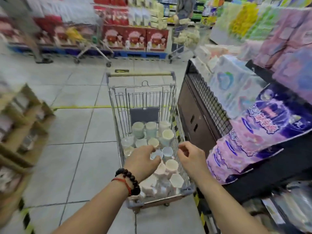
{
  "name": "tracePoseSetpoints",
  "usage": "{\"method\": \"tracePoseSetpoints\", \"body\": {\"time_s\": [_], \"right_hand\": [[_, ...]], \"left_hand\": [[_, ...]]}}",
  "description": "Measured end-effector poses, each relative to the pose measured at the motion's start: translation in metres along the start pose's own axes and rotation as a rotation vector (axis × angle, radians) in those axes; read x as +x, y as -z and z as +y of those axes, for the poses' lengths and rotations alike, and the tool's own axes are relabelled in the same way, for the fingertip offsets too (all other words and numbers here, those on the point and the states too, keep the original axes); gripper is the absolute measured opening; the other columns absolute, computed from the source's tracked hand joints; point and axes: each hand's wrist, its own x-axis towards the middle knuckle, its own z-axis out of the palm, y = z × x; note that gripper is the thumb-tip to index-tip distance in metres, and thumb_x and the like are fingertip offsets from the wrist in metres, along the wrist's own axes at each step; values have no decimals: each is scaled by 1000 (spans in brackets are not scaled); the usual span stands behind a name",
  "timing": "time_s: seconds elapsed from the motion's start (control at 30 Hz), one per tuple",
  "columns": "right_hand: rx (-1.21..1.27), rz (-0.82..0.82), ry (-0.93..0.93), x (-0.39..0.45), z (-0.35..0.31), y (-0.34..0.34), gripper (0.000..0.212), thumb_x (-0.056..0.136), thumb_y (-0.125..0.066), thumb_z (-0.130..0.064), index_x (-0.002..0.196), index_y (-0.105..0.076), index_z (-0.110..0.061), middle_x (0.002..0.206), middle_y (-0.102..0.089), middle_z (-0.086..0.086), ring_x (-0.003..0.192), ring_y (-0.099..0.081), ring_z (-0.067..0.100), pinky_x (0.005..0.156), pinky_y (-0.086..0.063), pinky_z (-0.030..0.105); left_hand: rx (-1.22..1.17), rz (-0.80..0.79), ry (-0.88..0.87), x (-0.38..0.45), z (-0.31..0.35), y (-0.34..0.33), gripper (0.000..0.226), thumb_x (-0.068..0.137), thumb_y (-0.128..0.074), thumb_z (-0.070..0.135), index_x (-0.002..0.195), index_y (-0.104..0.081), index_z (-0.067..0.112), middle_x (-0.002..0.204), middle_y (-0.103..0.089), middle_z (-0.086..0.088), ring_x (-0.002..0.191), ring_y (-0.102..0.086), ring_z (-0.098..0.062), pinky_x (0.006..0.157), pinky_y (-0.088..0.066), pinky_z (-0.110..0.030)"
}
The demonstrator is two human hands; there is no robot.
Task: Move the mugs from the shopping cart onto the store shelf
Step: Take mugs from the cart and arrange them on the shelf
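Cart open above (wire walls around), display just right.

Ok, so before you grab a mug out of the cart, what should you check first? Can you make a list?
1. Mugs are in the shopping cart: ok, many lie in the basket.
2. Left hand is at a mug: ok, it reaches down over a pale blue mug; whether it grips it, cannot tell.
3. Right hand is free: ok, fingers loosely curled, holding nothing, above the cart's right rim.
4. Mugs sit upright for an easy grab: not ok, several near ones lie tipped in a jumble.
5. Room on the shelf to the right: cannot tell, what shows is covered with soft packages.
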Motion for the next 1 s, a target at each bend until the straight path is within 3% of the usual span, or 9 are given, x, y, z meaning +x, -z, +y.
{"method": "tracePoseSetpoints", "body": {"time_s": [0.17, 0.4, 0.5, 0.83, 1.0], "right_hand": [[51, -50, -42, 34, 5, -30, 11, 84, -61, -15, 86, -67, -24, 75, -65, -11, 73, -60, 10, 68, -47, 27], [82, -202, -112, 98, 27, -77, 11, 87, -59, -16, 90, -63, -26, 83, -64, -9, 80, -59, 10, 67, -41, 20], [70, -256, -135, 133, 40, -95, 15, 85, -60, -18, 99, -66, -23, 85, -63, -10, 83, -59, 11, 72, -42, 23], [-106, -474, -130, 261, 92, -166, 24, 86, -55, -22, 109, -61, -23, 92, -62, -7, 74, -54, 8, 66, -42, 28], [-233, -590, -105, 320, 127, -221, 36, 82, -52, -19, 118, -52, -25, 105, -62, 2, 94, -60, 26, 76, -51, 37]], "left_hand": [[-63, -2, 87, 23, -26, 0, 36, 86, -49, 44, 116, -58, 26, 118, -61, 7, 107, -57, -14, 89, -49, -34], [-55, -27, 217, 90, -53, -7, 44, 78, -39, 58, 106, -60, 31, 106, -65, 11, 93, -61, -11, 80, -53, -35], [-47, -52, 253, 129, -59, -10, 42, 83, -45, 56, 111, -60, 28, 112, -64, 8, 100, -59, -13, 85, -51, -33], [-118, -92, 395, 252, -86, -42, 46, 86, -50, 40, 129, -54, 23, 127, -59, 2, 112, -56, -17, 93, -46, -31], [-185, -98, 456, 287, -117, -74, 42, 85, -51, 41, 124, -54, 26, 125, -60, 3, 110, -57, -18, 93, -47, -35]]}}
